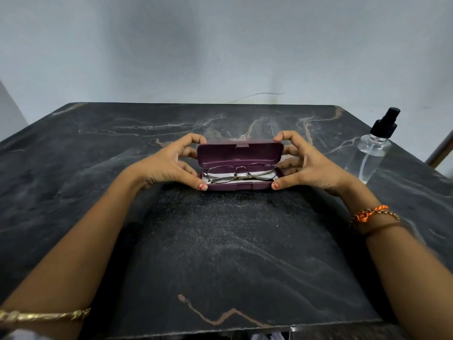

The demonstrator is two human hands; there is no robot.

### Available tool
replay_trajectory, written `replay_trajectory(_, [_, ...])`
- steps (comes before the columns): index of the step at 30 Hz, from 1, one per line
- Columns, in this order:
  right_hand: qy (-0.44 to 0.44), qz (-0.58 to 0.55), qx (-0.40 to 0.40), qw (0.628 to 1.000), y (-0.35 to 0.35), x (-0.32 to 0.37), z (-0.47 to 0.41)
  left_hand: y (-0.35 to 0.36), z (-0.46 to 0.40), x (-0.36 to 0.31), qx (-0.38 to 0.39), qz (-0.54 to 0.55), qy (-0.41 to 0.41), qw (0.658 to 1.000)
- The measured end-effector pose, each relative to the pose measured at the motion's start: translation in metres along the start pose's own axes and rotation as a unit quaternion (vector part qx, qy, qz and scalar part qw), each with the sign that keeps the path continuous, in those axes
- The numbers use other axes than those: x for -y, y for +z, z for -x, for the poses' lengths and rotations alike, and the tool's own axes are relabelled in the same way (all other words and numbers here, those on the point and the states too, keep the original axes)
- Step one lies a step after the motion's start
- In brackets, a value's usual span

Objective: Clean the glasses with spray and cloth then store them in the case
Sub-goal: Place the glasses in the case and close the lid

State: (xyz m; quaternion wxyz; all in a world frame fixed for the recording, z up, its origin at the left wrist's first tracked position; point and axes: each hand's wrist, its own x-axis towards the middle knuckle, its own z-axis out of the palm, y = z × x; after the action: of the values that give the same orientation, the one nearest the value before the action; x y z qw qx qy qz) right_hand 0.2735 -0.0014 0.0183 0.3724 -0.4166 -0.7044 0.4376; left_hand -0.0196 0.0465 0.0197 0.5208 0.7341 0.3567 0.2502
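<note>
One purple glasses case (239, 185), lid up, at the middle of a black marble-patterned bench (220, 253). Inside the lower half, one pair of thin metal-framed glasses (241, 173), folded, two lenses facing up, lying on one pale cloth (221, 179) that lines the tray. Two hands at the case, one on each end. Left hand (169, 164) curled around the left end, thumb tip on the front lower corner, forefinger hooked over the top corner of the raised lid (239, 153). Right hand (310, 163) mirrored on the right end, thumb on the front lower corner, forefinger on the lid's upper corner; both hands gripping the case, neither touching the glasses. Red polish visible on both thumbnails. One clear spray bottle (372, 150) with a black pump top, standing tilted in the wide-angle view near the bench's right edge, well apart from the case and from the right hand. One orange braided thread band (372, 213) on the right wrist, with a thinner brown thread just below it. One gold bangle (46, 316) on the left forearm, near the bottom left corner. Plain pale wall (220, 45) behind the bench.
</note>
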Motion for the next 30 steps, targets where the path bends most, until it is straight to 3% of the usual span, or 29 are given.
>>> replay_trajectory(23, [0.025, 0.022, 0.015, 0.999, 0.000, 0.002, 0.002, 0.002, 0.004, -0.004, 0.031, -0.070, 0.028, 0.997])
replay_trajectory(30, [0.017, 0.048, 0.016, 0.999, 0.009, 0.006, 0.001, 0.010, 0.005, -0.010, -0.033, -0.136, 0.067, 0.988])
